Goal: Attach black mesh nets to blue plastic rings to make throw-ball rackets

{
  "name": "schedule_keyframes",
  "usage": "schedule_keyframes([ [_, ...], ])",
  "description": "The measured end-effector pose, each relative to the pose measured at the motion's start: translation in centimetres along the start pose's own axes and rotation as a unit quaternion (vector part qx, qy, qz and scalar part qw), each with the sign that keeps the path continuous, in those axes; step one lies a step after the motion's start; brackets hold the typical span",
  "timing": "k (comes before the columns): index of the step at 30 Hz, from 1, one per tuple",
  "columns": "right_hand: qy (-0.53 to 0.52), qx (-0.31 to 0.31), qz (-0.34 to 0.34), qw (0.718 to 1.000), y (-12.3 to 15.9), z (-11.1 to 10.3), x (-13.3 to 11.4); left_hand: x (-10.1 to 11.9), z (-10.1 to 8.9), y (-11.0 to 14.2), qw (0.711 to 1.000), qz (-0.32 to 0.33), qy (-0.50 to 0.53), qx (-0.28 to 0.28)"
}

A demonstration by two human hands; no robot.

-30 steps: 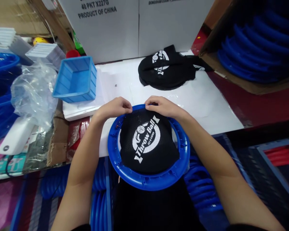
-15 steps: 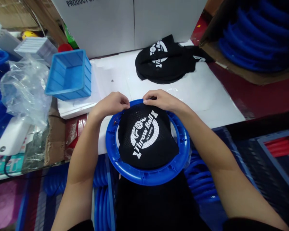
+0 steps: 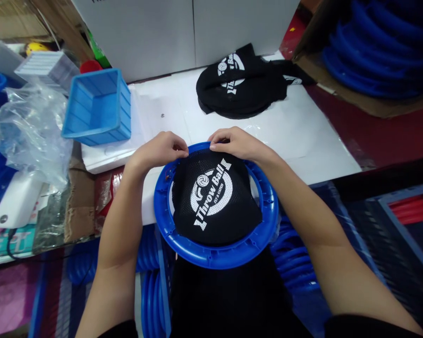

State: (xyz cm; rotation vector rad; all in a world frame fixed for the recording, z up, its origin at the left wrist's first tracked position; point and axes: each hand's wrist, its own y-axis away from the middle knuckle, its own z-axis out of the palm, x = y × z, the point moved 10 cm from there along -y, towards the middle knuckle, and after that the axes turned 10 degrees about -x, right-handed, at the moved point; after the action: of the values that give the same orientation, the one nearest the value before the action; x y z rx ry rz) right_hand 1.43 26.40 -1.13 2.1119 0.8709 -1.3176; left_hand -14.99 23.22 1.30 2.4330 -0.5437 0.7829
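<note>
A blue plastic ring [image 3: 211, 259] lies at the table's near edge, its ribbed side up. Across its opening is a black mesh net [image 3: 232, 220] printed "Throw Ball" in white; gaps show between cloth and ring at both sides. At the ring's far left edge, my left hand [image 3: 164, 149] pinches the net's border with thumb and bent fingers. A short way to its right, my right hand [image 3: 234, 143] grips the same far border, fingers curled over the rim. The fingertips partly hide the cloth's edge. More black nets [image 3: 243, 96] lie stacked beyond my hands.
A light-blue bin [image 3: 98, 105] stands at left, beside a clear plastic bag [image 3: 35, 126] and a white device [image 3: 17, 199]. Large white cartons [image 3: 155, 37] close off the back. Blue rings [image 3: 373, 56] fill a cardboard box at right; more blue rings [image 3: 151, 300] sit below the table.
The view has shifted slightly, with the background sitting a little higher and further left. Both hands keep nearly the same hold on the net at the ring's far rim.
</note>
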Motion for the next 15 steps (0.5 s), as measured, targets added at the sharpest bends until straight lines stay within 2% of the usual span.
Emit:
schedule_keyframes([
  [10, -0.006, 0.009, 0.000, 1.000, 0.0, -0.1, -0.1, 1.8, 0.0, 0.4, 0.995, 0.048, -0.084, -0.022],
  [15, 0.026, 0.017, 0.006, 1.000, -0.2, -0.1, 0.0, 2.4, 0.0, 0.0, 0.997, 0.048, -0.055, 0.027],
])
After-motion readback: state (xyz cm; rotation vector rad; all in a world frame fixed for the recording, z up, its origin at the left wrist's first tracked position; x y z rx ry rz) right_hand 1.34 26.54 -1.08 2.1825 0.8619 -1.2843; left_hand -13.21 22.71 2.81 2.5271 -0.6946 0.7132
